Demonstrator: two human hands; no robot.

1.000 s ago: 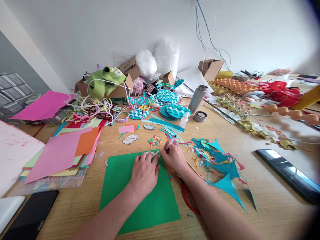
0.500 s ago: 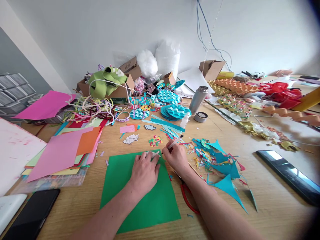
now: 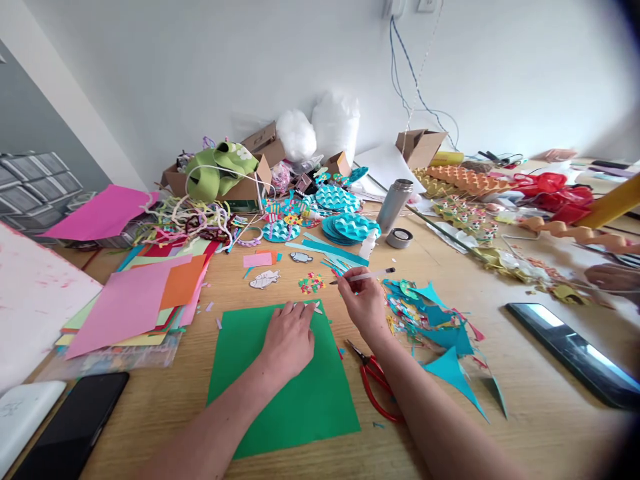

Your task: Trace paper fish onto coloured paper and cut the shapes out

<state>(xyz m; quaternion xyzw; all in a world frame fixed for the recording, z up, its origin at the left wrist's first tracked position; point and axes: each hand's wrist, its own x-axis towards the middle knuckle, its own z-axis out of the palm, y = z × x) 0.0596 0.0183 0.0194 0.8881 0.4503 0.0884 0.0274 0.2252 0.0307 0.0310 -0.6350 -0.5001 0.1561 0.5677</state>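
My left hand [image 3: 290,337] lies flat near the top of a green sheet of paper [image 3: 300,413], fingers stretched forward. Under its fingertips is a small white paper cutout [image 3: 317,307], mostly hidden. My right hand [image 3: 364,303] pinches a slim pen [image 3: 373,274], raised off the sheet's upper right corner with its dark tip pointing left. Red-handled scissors [image 3: 376,387] rest between the green sheet and my right forearm. Beyond the sheet lie a white paper fish [image 3: 265,279], a smaller grey fish [image 3: 301,257] and a heap of tiny coloured paper bits [image 3: 312,283].
Coloured paper [image 3: 120,300] is stacked at left, above a black phone [image 3: 75,423]. Blue paper scraps [image 3: 455,370] spread at right, near a second phone [image 3: 570,353]. A metal flask [image 3: 395,205] stands behind. Another person's hand [image 3: 613,277] shows at the right edge.
My right hand has lifted the pen away from the cutout, up and to the right, and the pen now lies nearly level. My left hand stays on the sheet. Another person's hand has appeared at right.
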